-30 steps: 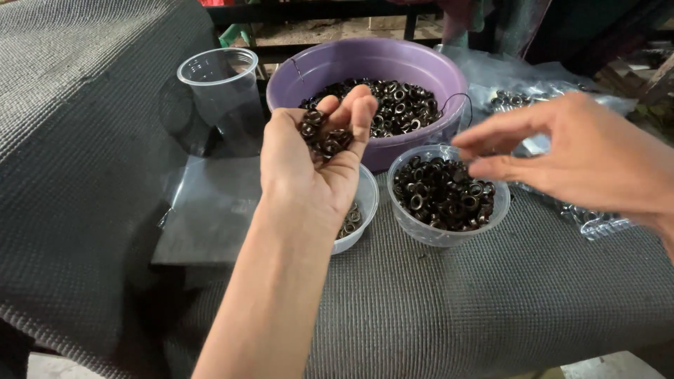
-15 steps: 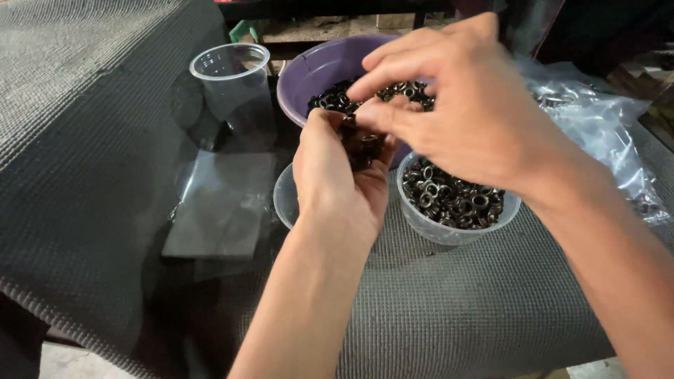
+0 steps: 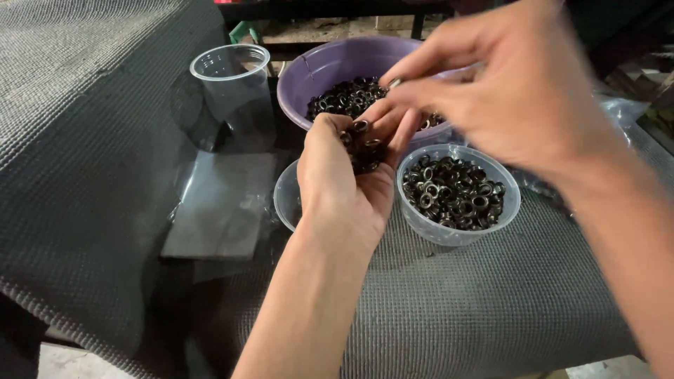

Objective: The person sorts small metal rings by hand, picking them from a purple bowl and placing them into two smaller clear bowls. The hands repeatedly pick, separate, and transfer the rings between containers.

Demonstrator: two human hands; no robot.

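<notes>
My right hand (image 3: 519, 98) has swung in over the purple bowl (image 3: 309, 70), fingertips pinching one ring (image 3: 393, 83); my left hand (image 3: 347, 179) stays cupped around a heap of rings (image 3: 364, 144).

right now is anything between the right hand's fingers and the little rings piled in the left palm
Nothing visible. The right hand reaches its fingertips straight onto the dark metal rings cupped in the left hand, above the clear cups.
</notes>
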